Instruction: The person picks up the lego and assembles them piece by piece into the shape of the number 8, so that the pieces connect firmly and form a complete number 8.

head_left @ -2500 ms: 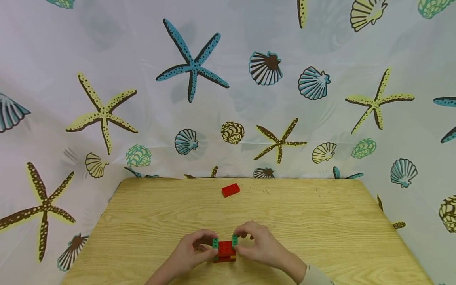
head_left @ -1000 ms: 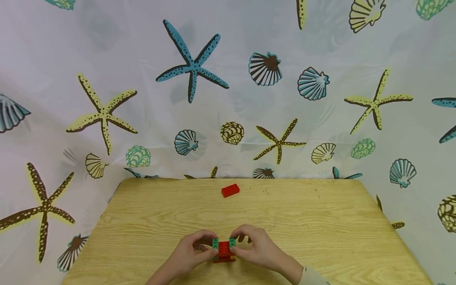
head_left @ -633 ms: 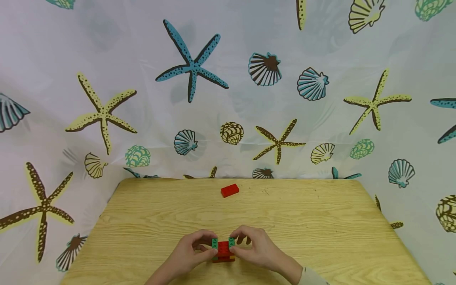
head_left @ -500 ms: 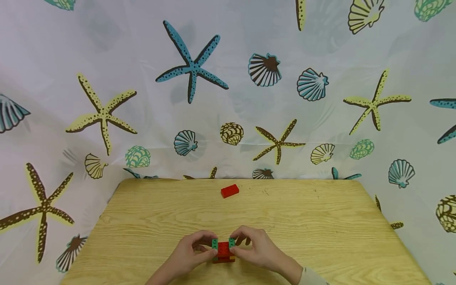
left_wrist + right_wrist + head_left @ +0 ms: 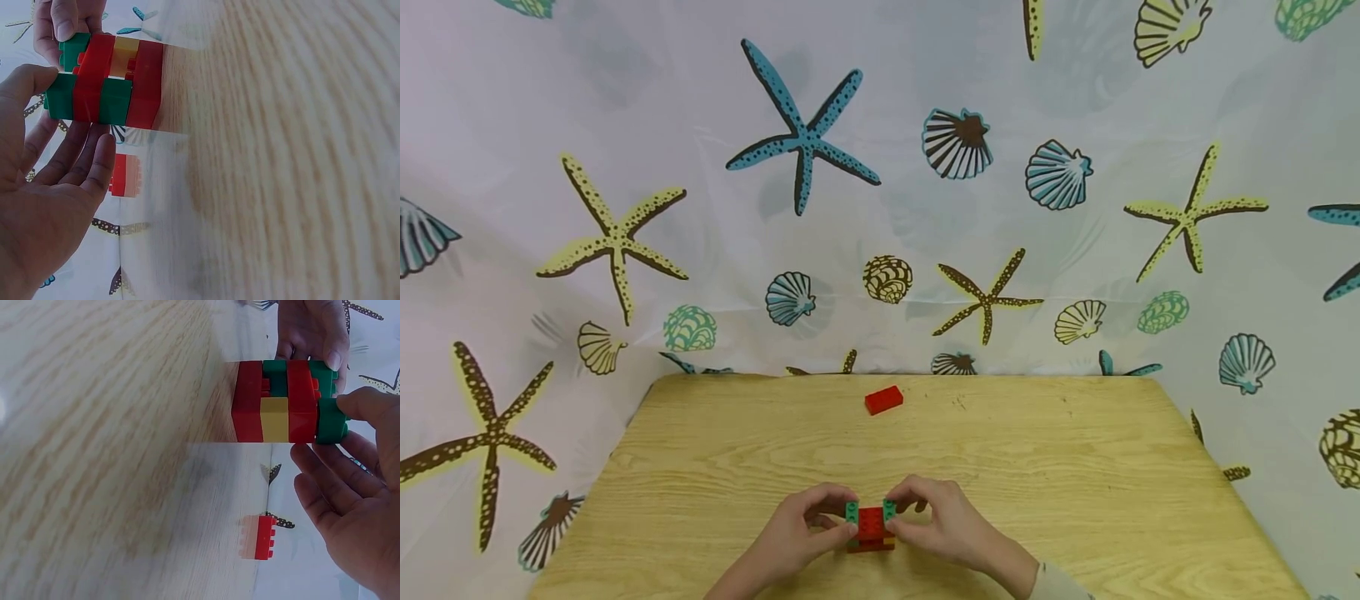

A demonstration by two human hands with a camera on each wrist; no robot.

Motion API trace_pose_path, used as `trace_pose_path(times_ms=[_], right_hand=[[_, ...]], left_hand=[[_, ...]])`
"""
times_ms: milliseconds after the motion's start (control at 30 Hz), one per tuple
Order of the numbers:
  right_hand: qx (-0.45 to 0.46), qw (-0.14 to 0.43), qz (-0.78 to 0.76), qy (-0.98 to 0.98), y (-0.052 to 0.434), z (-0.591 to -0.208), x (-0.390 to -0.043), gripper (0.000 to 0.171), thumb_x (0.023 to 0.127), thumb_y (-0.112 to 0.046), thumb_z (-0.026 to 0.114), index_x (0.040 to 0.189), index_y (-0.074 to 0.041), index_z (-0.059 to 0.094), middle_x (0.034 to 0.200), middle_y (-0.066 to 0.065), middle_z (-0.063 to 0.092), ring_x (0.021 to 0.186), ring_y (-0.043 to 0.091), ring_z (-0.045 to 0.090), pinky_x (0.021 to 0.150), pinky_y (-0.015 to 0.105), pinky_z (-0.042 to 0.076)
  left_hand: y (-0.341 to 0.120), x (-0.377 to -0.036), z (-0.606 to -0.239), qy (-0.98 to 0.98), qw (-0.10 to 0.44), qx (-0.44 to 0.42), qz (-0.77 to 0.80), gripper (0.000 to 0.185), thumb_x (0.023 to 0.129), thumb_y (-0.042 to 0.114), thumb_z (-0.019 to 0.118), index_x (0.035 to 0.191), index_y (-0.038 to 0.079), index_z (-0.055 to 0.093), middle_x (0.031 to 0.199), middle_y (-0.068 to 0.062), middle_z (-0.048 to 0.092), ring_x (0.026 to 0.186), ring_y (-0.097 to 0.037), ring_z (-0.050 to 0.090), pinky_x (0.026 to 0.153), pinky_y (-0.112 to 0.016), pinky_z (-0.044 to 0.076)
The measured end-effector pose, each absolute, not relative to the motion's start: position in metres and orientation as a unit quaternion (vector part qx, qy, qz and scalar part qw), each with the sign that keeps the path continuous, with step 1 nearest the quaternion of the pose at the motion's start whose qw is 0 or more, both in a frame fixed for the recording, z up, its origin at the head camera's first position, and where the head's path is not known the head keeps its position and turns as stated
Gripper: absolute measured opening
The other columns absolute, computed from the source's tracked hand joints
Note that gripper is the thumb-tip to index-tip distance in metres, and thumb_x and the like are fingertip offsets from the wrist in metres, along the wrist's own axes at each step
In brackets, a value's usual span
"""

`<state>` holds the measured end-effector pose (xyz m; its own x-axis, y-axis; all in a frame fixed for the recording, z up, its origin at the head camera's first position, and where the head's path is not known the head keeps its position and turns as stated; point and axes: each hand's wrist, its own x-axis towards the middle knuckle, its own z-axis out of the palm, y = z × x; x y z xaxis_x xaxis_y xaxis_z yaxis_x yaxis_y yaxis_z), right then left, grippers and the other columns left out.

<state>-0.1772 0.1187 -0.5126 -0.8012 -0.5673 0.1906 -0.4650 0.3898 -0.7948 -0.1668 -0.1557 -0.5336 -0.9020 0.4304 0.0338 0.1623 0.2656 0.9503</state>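
Observation:
A small stack of toy building bricks stands near the table's front edge. At its bottom lies a red base brick. A green brick and a yellow brick stand on that, bridged by an upper red brick. On the left end my left hand pinches a top green brick between thumb and fingers. Over the right end my right hand pinches another top green brick. Whether that brick is fully seated I cannot tell.
A loose red brick lies far back on the wooden table. White cloth printed with starfish and shells hangs behind the table and at both sides.
My right hand has shifted slightly left, bringing its green brick in line with the stack's right end. Over the last half second both hands look almost still. My left hand keeps its place.

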Motion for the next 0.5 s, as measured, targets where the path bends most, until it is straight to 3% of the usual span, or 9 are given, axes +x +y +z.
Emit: trace_pose_path(times_ms=[500], right_hand=[[-0.326,0.072,-0.451,0.828,0.1197,-0.5113,-0.1811,0.02,0.101,-0.028,0.073,0.116,-0.014,0.071,0.113,0.001,0.077,0.1,0.005,0.068,0.089,0.026,0.056]], left_hand=[[-0.155,-0.1672,-0.5308,0.779,0.122,0.192,0.584,0.04,0.1,0.023,0.075,0.132,0.0,0.066,0.13,-0.021,0.069,0.113,-0.015,0.068,0.088,-0.025,0.058]])
